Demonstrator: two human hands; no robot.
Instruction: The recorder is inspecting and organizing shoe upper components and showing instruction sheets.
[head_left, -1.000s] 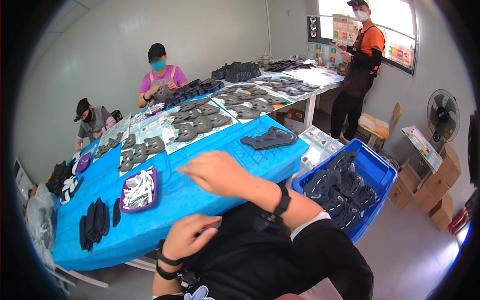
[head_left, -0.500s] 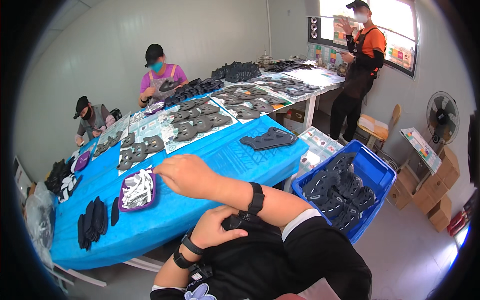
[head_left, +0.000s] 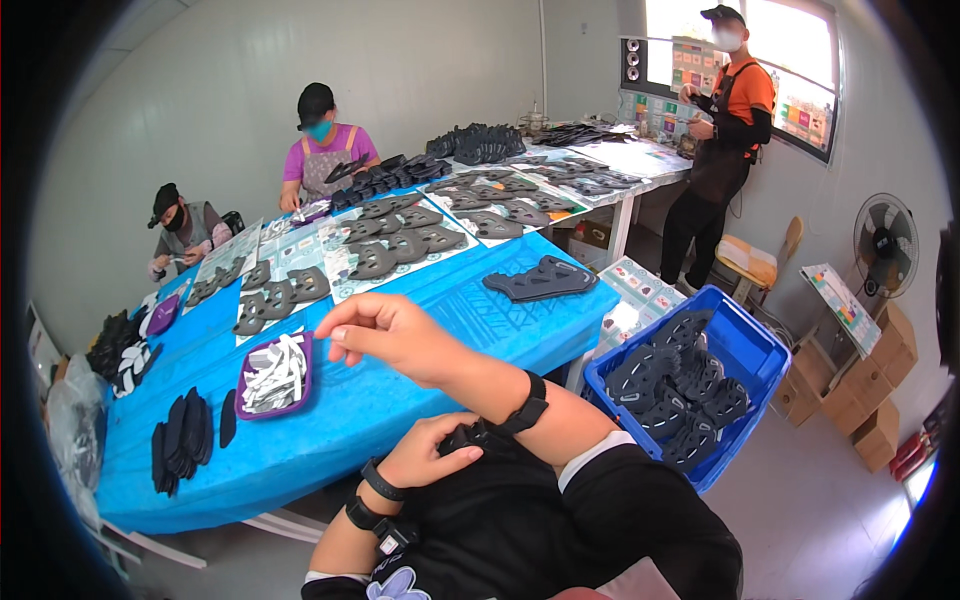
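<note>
My left hand (head_left: 432,452) is closed round a small black box-shaped device (head_left: 466,437), which sits against the black strap (head_left: 528,402) on my right wrist. My right hand (head_left: 390,338) hangs over the blue-covered table with its fingers loosely bent and apart, nothing between them. Just left of its fingertips stands a purple tray (head_left: 303,398) full of white and grey strips (head_left: 275,375). Beside the tray lie several long black pads (head_left: 184,440). A stack of dark cut-out pieces (head_left: 540,280) rests near the table's right end.
A blue crate (head_left: 765,345) of black moulded pieces (head_left: 682,385) stands at the right. Rows of grey shaped pieces (head_left: 405,245) cover sheets across the table. Two people sit at the far left; another stands by the window. A chair (head_left: 748,255), a fan (head_left: 884,240) and cartons (head_left: 870,385) are on the right.
My right hand has turned, its fingers parting, while my left hand stays on the device. The standing person's raised hand has come down. The purple-clad person's hands have lowered.
</note>
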